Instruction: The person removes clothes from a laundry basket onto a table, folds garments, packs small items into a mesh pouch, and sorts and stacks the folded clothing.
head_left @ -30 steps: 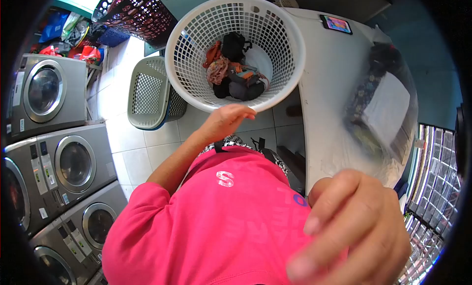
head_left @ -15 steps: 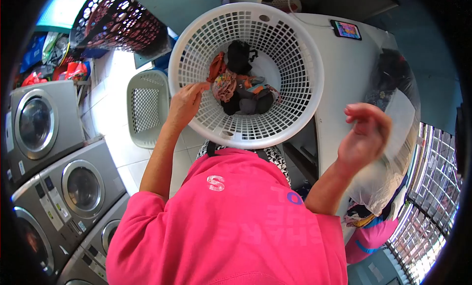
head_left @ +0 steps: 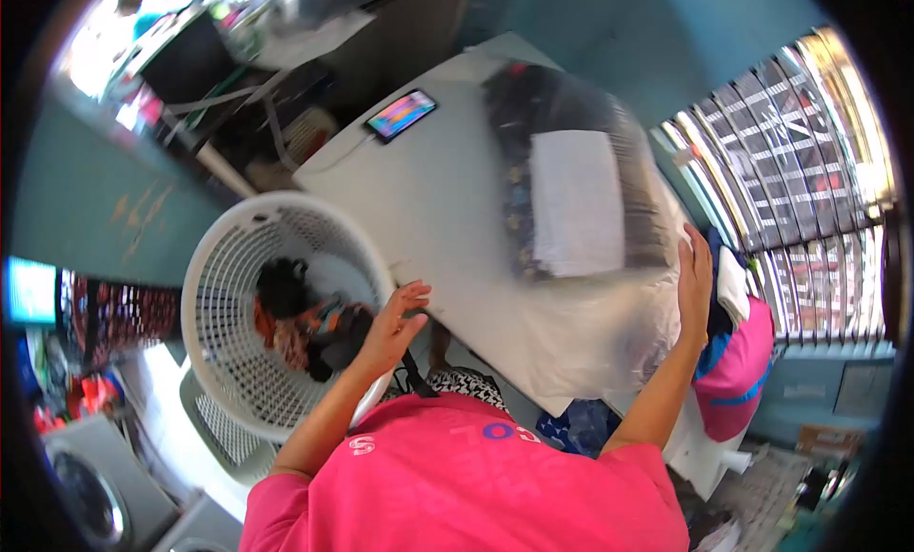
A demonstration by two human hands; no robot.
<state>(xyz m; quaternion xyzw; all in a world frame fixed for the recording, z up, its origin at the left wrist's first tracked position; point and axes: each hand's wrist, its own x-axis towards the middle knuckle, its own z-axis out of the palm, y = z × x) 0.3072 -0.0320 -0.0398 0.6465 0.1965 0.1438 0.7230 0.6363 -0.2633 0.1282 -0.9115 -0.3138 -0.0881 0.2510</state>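
My left hand [head_left: 388,335] is over the right rim of a white round laundry basket [head_left: 195,347], its fingers apart and nothing in them. Several small garments [head_left: 303,325], black, orange, grey and patterned, lie at the basket's bottom. At the right edge of the white table my right hand [head_left: 696,284] is spread beside a clear plastic bag [head_left: 609,328]; whether it touches the plastic I cannot tell. Dark clothes fill the bag, and a white sheet [head_left: 576,202] lies on its upper side.
A phone [head_left: 402,115] with a cable lies on the white table [head_left: 428,209]. Below the basket stands a grey-green basket [head_left: 228,428]. Washing machines [head_left: 90,485] are at lower left. Pink and dark cloth [head_left: 738,381] hangs right of the table, near a barred window [head_left: 781,152].
The view has turned toward the table, so basket and bag appear further left. My left hand has moved from the basket's left side to its right rim; my right hand has reached the bag's side.
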